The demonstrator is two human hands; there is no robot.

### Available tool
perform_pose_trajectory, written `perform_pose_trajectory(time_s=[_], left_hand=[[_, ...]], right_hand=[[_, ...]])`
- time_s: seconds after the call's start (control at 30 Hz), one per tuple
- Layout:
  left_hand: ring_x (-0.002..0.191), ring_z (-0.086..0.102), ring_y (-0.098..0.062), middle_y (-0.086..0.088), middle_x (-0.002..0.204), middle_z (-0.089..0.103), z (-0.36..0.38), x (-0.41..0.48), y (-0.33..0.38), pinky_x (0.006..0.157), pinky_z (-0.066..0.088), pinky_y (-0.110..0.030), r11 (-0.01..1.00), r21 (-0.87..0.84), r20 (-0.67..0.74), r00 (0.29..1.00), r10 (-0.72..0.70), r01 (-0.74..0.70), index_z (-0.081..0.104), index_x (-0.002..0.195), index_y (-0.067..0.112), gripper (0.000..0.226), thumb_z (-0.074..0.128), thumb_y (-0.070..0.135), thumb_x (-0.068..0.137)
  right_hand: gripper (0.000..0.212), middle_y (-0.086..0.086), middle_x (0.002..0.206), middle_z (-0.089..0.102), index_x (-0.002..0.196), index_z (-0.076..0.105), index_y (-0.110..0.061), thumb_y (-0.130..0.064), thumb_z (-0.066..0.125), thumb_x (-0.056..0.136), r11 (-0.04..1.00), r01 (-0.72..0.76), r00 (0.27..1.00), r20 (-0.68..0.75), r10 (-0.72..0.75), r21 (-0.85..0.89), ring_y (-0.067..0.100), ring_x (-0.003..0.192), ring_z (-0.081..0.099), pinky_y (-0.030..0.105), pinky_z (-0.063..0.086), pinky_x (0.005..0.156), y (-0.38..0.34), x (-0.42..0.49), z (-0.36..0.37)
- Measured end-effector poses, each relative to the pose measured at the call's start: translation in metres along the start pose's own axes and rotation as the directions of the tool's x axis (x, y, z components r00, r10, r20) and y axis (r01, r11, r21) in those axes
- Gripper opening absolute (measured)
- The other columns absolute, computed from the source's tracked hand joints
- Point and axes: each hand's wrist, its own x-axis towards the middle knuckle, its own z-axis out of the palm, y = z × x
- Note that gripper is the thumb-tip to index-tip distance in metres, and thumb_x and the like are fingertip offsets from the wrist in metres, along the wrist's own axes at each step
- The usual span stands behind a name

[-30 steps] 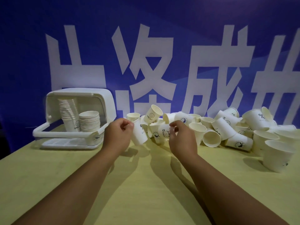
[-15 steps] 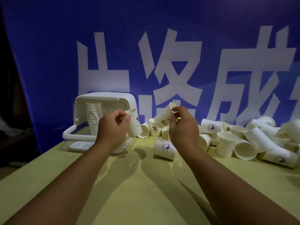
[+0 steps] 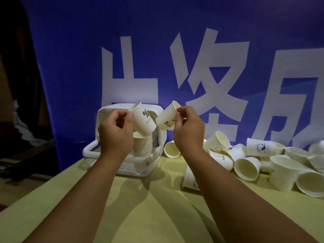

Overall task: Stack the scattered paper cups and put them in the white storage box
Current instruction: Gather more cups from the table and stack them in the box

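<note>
A white paper cup with a black percent mark (image 3: 144, 121) sits at centre frame, pinched at its rim by the left grip (image 3: 114, 132), a bare hand. Just right of it, the right grip (image 3: 188, 130) grasps a white paper cup printed with a small face (image 3: 167, 118). A second ago both grips were down at the pile. Now the two cups are lifted in front of the white plastic storage box (image 3: 87, 151), their bases tilted toward each other, close but apart. They are not yet nested, and one probably needs turning first.

Inside the box, a stack of white paper cups (image 3: 142, 146) already stands below the left cup. At lower right, many loose white paper cups (image 3: 245, 167) lie on the yellow-green tabletop (image 3: 157, 207), so much remains. The left grip hides part of the box opening. A blue banner with white characters (image 3: 70, 67) fills the background.
</note>
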Motion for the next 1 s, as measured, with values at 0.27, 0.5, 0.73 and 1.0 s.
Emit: perform_pose_trajectory(time_s=[0.27, 0.5, 0.73, 1.0], left_hand=[[0.094, 0.055, -0.017, -0.001, 0.104, 0.061, 0.006, -0.004, -0.030, 0.075, 0.039, -0.011, 0.950, 0.290, 0.107, 0.990, 0.088, -0.115, 0.071, 0.103, 0.007, 0.016, 0.056, 0.013, 0.103], [0.111, 0.042, -0.022, 0.002, 0.113, 0.054, 0.017, -0.016, -0.046, 0.091, 0.018, -0.034, 0.785, 0.592, 0.283, 0.959, 0.011, -0.184, 0.065, 0.095, 0.021, 0.019, 0.048, 0.025, 0.104], [0.108, 0.051, -0.020, 0.005, 0.113, 0.055, 0.015, -0.020, -0.050, 0.097, 0.045, -0.045, 0.877, 0.472, 0.328, 0.941, -0.083, -0.087, 0.056, 0.110, 0.023, 0.010, 0.052, 0.029, 0.102], [0.110, 0.061, -0.003, 0.012, 0.124, 0.060, 0.007, -0.020, -0.061, 0.079, 0.048, -0.018, 0.972, 0.170, 0.236, 0.951, -0.199, 0.161, 0.036, 0.135, 0.042, 0.052, 0.067, 0.025, 0.097]], right_hand=[[0.012, -0.014, 0.102, 0.060, 0.108, 0.061, -0.028, -0.023, 0.062, 0.097, 0.997, 0.018, 1.000, -0.009, -0.017, 0.076, 0.010, 0.093, 0.060, 0.007, 0.039, 0.068, 0.010, 0.005, 0.020], [0.011, -0.017, 0.095, 0.058, 0.103, 0.059, -0.031, -0.022, 0.062, 0.097, 0.989, 0.104, 0.995, -0.007, -0.104, 0.109, 0.008, 0.086, 0.060, 0.008, 0.040, 0.068, 0.005, 0.004, 0.019], [0.012, -0.012, 0.101, 0.060, 0.108, 0.063, -0.022, -0.017, 0.062, 0.097, 0.977, 0.165, 0.983, 0.060, -0.174, 0.135, 0.011, 0.091, 0.058, 0.012, 0.041, 0.071, -0.003, -0.002, 0.023], [0.017, -0.015, 0.098, 0.053, 0.102, 0.065, -0.023, -0.010, 0.066, 0.092, 0.957, 0.286, 0.933, 0.213, -0.290, 0.051, 0.011, 0.094, 0.053, 0.013, 0.039, 0.072, -0.010, -0.012, 0.032]])
